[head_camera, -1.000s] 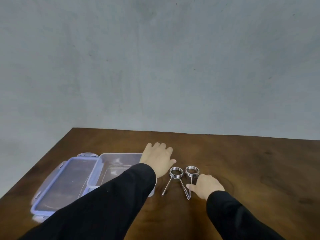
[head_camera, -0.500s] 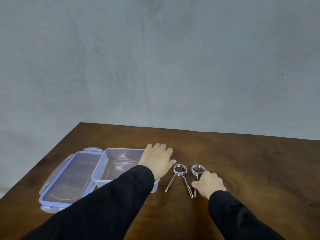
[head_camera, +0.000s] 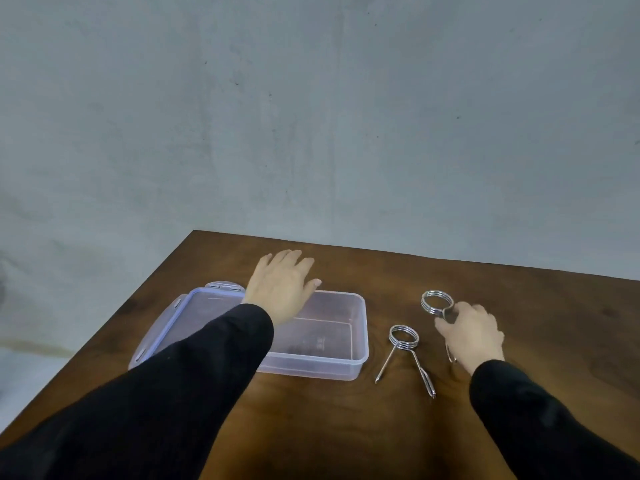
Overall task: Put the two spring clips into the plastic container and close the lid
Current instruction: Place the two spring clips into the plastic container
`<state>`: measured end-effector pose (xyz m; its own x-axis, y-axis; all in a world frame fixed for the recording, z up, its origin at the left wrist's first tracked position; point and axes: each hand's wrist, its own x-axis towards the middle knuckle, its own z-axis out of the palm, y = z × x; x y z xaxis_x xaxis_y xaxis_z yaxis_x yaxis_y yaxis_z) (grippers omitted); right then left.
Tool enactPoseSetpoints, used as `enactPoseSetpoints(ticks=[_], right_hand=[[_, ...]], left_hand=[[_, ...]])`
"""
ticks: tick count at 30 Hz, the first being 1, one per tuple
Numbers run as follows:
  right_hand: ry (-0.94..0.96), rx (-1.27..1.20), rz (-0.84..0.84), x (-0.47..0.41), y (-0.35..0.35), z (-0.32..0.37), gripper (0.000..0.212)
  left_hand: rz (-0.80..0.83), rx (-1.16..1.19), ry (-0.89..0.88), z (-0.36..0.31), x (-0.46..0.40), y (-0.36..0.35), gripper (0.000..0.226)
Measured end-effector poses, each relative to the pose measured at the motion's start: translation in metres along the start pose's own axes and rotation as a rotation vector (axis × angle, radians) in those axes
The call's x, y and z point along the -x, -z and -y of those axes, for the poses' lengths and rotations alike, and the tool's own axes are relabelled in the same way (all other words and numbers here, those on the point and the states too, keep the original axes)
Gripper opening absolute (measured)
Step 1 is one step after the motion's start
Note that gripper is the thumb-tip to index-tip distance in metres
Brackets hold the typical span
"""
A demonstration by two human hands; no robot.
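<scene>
A clear plastic container stands open on the brown table, and its blue-rimmed lid lies flat to its left. My left hand hovers palm down over the container's far left corner, fingers apart, holding nothing. Two metal spring clips lie right of the container. The nearer clip rests free on the table with its handles spread toward me. My right hand is closed around the handles of the farther clip, whose coil sticks out past my fingers.
The wooden table ends at a far edge in front of a grey wall. Its left edge runs diagonally just beyond the lid. Black sleeves cover both forearms.
My left hand has moved left from beside the clips to over the container's far left corner. My right hand has closed on the right clip's handles. The view has shifted.
</scene>
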<state>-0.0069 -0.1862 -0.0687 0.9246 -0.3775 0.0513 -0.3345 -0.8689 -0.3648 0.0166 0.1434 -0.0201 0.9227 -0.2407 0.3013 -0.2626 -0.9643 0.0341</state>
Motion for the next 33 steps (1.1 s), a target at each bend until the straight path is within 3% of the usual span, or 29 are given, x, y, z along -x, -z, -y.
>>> enactPoseSetpoints(ticks=[6, 12, 22, 33], right_hand=[[0.481, -0.191, 0.043, 0.004, 0.025, 0.093, 0.028], [0.822, 0.019, 0.246, 0.041, -0.007, 0.181, 0.036], [0.783, 0.188, 0.500, 0.057, -0.078, 0.211, 0.043], [0.793, 0.184, 0.585, 0.056, -0.100, 0.215, 0.041]], left_hand=[[0.066, -0.032, 0.173, 0.098, 0.020, -0.007, 0.049], [0.143, -0.016, 0.228, 0.147, 0.047, -0.037, 0.047], [0.240, 0.161, 0.195, 0.152, 0.083, -0.092, 0.046], [0.183, 0.223, 0.216, 0.154, 0.087, -0.102, 0.048]])
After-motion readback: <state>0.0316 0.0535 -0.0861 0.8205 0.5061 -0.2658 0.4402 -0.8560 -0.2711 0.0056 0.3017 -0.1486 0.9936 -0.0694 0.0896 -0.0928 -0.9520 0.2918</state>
